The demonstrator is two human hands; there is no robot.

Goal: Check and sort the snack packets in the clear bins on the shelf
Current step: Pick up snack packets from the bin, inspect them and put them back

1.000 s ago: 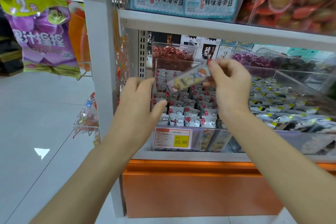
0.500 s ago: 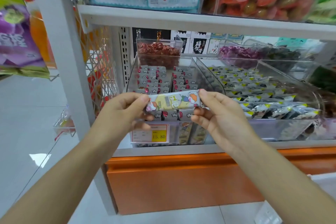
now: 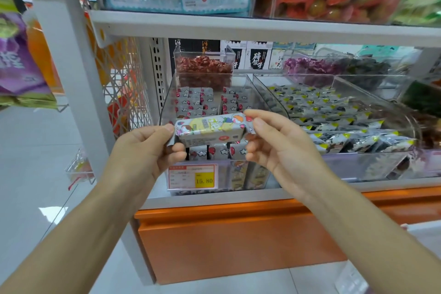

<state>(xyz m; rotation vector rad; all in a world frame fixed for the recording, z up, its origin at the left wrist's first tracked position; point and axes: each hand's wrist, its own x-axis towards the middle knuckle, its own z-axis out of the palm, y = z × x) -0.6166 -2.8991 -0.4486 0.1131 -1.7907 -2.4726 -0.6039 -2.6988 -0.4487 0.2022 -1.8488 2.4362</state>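
Snack packet in front of left clear bin, long axis left-right, right end slightly higher; left hand, right hand fingers pinch its ends; since earlier frame, lower side tipped toward camera

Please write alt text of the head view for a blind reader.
The left hand and right hand pinch one cartoon-printed snack packet by its ends, before a clear bin of grey-and-red packets on a shop shelf. A second clear bin to its right holds yellow-cornered packets; a price tag reads 15.80.
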